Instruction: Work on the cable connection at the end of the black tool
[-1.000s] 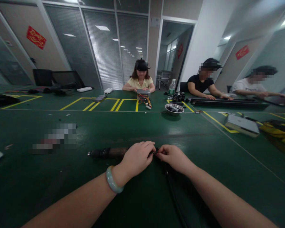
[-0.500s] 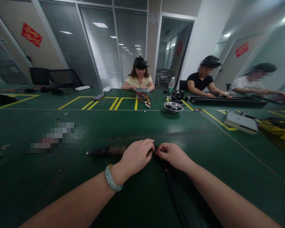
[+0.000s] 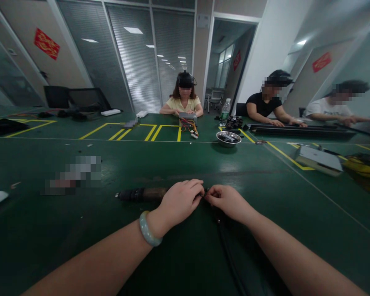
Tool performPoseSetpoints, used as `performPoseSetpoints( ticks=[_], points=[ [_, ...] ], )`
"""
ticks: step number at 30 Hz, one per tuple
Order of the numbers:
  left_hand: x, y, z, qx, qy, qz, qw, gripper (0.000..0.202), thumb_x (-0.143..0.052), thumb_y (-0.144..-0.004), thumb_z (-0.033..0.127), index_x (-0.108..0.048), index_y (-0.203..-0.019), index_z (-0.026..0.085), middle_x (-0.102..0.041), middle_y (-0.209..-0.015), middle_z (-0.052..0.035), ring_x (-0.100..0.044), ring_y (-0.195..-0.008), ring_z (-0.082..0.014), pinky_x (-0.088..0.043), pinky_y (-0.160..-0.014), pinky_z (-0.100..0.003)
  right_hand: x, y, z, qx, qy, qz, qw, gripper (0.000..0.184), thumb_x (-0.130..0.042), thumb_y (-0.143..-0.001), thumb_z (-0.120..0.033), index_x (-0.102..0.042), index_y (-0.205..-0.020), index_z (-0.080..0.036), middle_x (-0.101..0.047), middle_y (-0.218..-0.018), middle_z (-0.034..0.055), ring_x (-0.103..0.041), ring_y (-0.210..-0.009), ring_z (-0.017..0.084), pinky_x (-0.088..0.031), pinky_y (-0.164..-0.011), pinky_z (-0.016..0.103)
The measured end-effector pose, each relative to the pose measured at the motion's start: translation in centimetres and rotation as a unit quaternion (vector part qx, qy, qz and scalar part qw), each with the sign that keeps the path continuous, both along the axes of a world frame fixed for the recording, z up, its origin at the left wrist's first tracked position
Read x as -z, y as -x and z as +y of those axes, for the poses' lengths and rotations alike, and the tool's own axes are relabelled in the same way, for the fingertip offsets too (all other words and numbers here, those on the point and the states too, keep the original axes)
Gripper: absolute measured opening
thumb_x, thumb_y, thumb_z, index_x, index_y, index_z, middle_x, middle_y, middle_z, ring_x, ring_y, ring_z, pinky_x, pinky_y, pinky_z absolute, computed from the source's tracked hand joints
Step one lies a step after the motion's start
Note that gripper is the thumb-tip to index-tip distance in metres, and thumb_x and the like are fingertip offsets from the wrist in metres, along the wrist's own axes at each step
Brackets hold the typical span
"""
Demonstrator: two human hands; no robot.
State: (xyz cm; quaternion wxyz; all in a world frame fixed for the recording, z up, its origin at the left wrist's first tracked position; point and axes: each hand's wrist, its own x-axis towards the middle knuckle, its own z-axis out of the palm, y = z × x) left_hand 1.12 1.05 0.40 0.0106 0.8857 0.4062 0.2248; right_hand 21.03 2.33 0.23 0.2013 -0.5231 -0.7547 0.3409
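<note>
My left hand, with a pale green bangle on the wrist, is closed over the right end of a dark cylindrical tool that lies flat on the green table. My right hand meets it fingertip to fingertip, pinching a small dark part at the tool's end. A black cable runs from under the hands toward me. What sits between the fingers is hidden.
A metal bowl stands mid-table. Across the table one person handles a small box with coloured wires; two others sit at the right by a long black bar. A grey device and yellow item lie right.
Both hands stay together on the tool's end. Only the camera view has shifted slightly.
</note>
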Motion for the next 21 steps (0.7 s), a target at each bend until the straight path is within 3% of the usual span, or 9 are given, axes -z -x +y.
performPoseSetpoints(
  ticks=[4, 8, 16, 21],
  points=[
    [-0.25, 0.0, -0.29, -0.018, 0.004, -0.01, 1.0, 0.015, -0.058, -0.087, 0.021, -0.057, -0.102, 0.02, -0.057, -0.124, -0.0064, -0.057, -0.11, -0.0229, -0.048, -0.092, -0.04, 0.17, -0.05, 0.05, -0.002, 0.008, 0.004, 1.0, 0.021, -0.056, -0.083, -0.035, -0.068, -0.081, -0.018, -0.066, -0.068, -0.0002, -0.056, -0.059, 0.013, -0.036, -0.053, 0.022],
    [-0.3, 0.04, -0.42, -0.019, 0.012, -0.011, 1.0, 0.01, -0.059, -0.087, 0.024, -0.057, -0.096, 0.019, -0.058, -0.123, -0.0066, -0.058, -0.108, -0.0232, -0.048, -0.093, -0.04, 0.29, -0.12, 0.16, -0.011, 0.012, 0.011, 1.0, 0.019, -0.055, -0.083, -0.033, -0.068, -0.082, -0.019, -0.067, -0.07, -0.0004, -0.058, -0.06, 0.013, -0.037, -0.054, 0.022],
    [-0.2, 0.11, -0.18, 0.0, 0.008, -0.001, 1.0, 0.01, -0.057, -0.086, 0.015, -0.057, -0.094, 0.021, -0.058, -0.122, -0.0013, -0.057, -0.109, -0.0199, -0.045, -0.097, -0.039, 0.22, 0.0, 0.24, -0.015, 0.007, 0.01, 1.0, 0.019, -0.055, -0.083, -0.033, -0.068, -0.082, -0.019, -0.067, -0.07, -0.0008, -0.057, -0.061, 0.013, -0.036, -0.055, 0.022],
    [-0.36, 0.09, -0.4, -0.018, 0.012, -0.012, 1.0, 0.017, -0.059, -0.087, 0.021, -0.056, -0.103, 0.02, -0.059, -0.118, -0.0045, -0.058, -0.107, -0.0208, -0.047, -0.093, -0.039, 0.2, -0.02, 0.22, -0.015, 0.009, 0.006, 1.0, 0.02, -0.055, -0.083, -0.033, -0.067, -0.081, -0.018, -0.067, -0.069, -0.0005, -0.057, -0.061, 0.013, -0.037, -0.055, 0.022]
  ],
)
